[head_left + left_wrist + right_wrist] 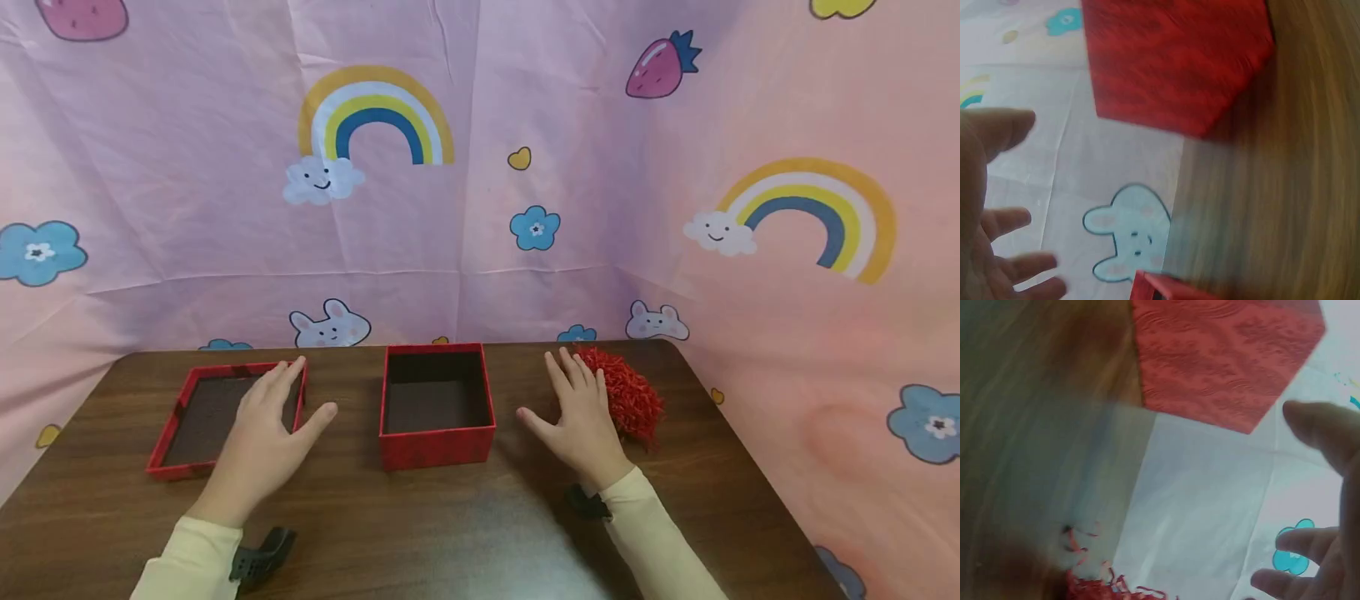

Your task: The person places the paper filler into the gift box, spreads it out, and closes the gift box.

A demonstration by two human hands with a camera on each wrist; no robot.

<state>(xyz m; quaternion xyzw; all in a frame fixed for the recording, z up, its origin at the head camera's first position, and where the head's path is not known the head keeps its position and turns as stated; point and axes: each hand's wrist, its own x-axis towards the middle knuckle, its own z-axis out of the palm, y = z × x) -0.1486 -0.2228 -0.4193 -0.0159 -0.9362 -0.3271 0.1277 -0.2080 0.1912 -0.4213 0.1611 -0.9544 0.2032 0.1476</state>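
Note:
A square red box with a dark inside stands in the middle of the table, its top uncovered. To its left lies a shallow red lid, inside facing up, lined in dark. My left hand is over the lid's right side, fingers spread and holding nothing. On the right a heap of red shredded paper lies on the table. My right hand is just left of that heap, fingers apart and grasping nothing; it hides part of the heap. The box's embossed red side shows in the right wrist view.
The brown wooden table ends at a patterned cloth hung behind and on the right. Dark straps sit at both wrists, below the pale sleeves.

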